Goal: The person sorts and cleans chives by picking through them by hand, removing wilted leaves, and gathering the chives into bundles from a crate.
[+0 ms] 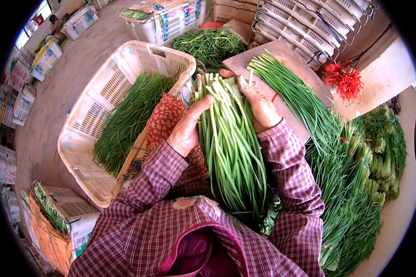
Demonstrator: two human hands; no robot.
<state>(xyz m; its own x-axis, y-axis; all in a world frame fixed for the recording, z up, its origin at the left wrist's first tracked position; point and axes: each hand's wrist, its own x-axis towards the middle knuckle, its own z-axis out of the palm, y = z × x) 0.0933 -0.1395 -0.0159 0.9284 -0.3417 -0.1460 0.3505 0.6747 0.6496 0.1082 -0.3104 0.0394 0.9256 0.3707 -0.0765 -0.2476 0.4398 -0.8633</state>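
A thick bunch of garlic chives [231, 143] is held upright in front of my chest, pale cut ends up and green leaves hanging down. My left hand [187, 127] is closed on its left side, thumb across the stalks near the top. On the other side my right hand [261, 106] presses against it, with fingers partly hidden behind the stalks. Just right of this hand, a smaller sheaf of chives [286, 78] lies across a flat board [305, 62]. A red patterned cloth [166, 117] is beside my left hand.
A white plastic crate [78, 138] with loose chives stands at left. More loose chives [210, 46] are piled behind. Tied chive bundles [351, 184] are heaped at right, below a clump of red ties [343, 81]. Stacked crates [300, 27] stand at the back.
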